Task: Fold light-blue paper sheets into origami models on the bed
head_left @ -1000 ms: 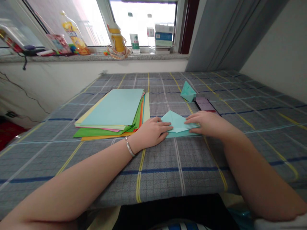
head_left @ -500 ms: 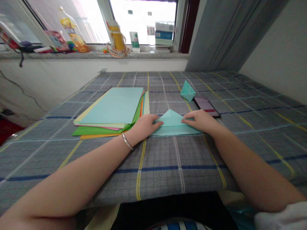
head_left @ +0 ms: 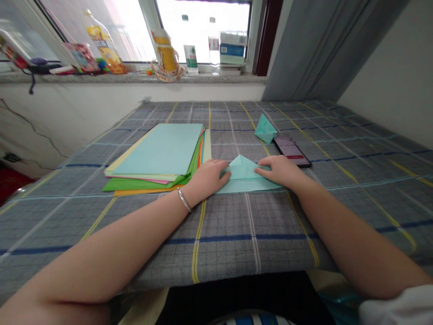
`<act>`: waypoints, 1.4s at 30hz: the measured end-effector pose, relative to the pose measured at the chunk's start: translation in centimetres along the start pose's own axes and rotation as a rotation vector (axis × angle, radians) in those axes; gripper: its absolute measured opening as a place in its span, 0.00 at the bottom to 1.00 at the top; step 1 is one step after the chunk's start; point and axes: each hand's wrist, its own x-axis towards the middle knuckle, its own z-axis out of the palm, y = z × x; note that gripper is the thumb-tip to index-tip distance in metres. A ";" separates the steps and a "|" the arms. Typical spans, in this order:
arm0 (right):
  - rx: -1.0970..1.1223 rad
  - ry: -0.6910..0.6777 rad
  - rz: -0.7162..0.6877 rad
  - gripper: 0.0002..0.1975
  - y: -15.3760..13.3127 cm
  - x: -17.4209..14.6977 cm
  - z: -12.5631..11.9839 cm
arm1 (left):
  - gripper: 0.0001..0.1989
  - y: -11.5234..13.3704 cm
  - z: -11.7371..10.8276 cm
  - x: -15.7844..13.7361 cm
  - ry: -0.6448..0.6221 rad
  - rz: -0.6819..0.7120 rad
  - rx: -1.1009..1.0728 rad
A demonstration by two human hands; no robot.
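Note:
A light blue sheet of paper (head_left: 244, 173), folded to a peak at its far side with a flat strip along its near edge, lies on the checked cloth in front of me. At its left end my left hand (head_left: 209, 177), a silver bracelet on the wrist, grips the paper between thumb and fingers. My right hand (head_left: 279, 170) pinches the right end the same way. Both ends of the sheet are partly hidden under the fingers. Beyond my right hand stands a small folded blue paper piece (head_left: 265, 130), beside a phone (head_left: 292, 152).
A stack of coloured paper (head_left: 158, 149), light blue on top, lies close by my left hand. The checked cloth (head_left: 223, 243) covers the table. Bottles, a yellow container (head_left: 166, 53) and boxes (head_left: 232, 49) line the windowsill. A grey curtain (head_left: 321, 49) hangs at the right.
My left hand has shifted slightly inward and its fingers are a little more bent. My right fingers have moved slightly left along the paper. The sheet keeps almost the same place.

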 end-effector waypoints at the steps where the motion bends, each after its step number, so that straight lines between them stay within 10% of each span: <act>1: -0.032 0.011 -0.024 0.17 -0.3 -0.3 -0.2 | 0.10 0.1 -0.1 -0.1 0.006 0.010 0.007; 9: -0.230 -0.030 -0.464 0.15 -3.0 -2.1 -0.6 | 0.13 -0.3 -0.5 -0.6 -0.036 0.328 -0.046; 18: -0.095 -0.078 -0.480 0.16 -1.5 -1.4 0.0 | 0.14 -0.6 -0.6 -0.6 -0.067 0.248 -0.015; 30: 0.021 -0.070 -0.237 0.15 -0.8 -0.3 -0.6 | 0.13 0.3 -0.5 0.0 0.000 -0.064 -0.061; 42: 0.086 -0.057 -0.003 0.18 0.7 1.1 0.6 | 0.07 -0.4 0.2 0.4 0.033 -0.058 -0.069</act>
